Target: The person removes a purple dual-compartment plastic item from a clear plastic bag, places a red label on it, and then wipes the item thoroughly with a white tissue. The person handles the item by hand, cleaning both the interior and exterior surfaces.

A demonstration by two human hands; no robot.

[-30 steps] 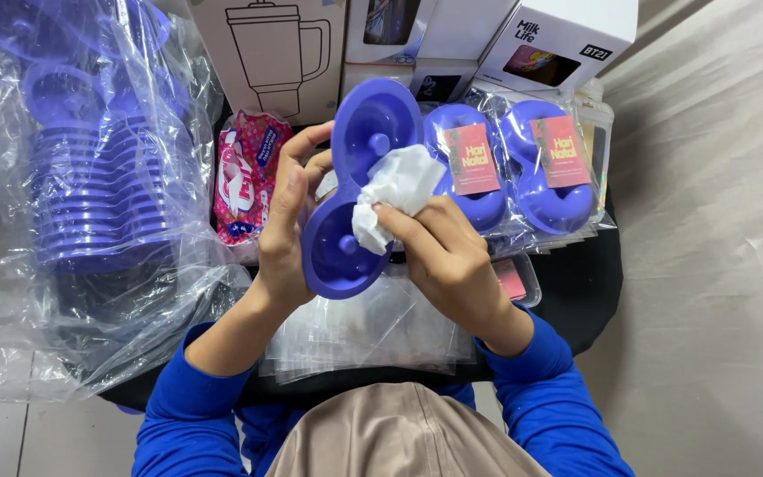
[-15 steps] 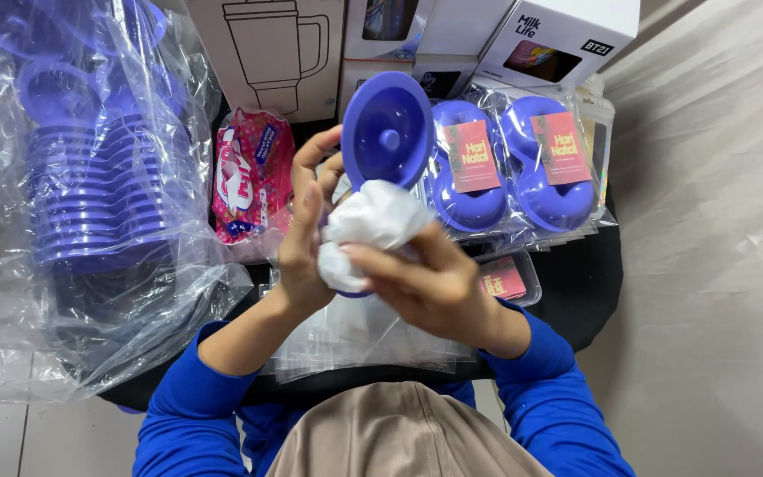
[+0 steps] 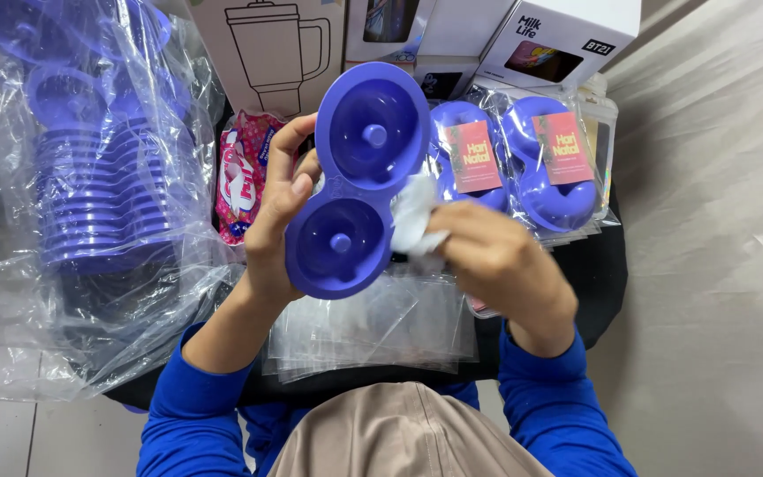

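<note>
Held item: one purple two-cup mould, upright above the stack of clear bags, each cup with a centre knob.
Left hand: grip clamped on the mould's left edge, thumb on its rim.
Right hand: grip closed on one white cloth, pressed to the mould's right side.
Bagged moulds: two, labelled, just right of the held mould.
Loose stack of moulds: in clear plastic, well left; count cannot be told.
Boxes: three seen beyond the mould.
Pink packet: one, behind the left hand.
</note>
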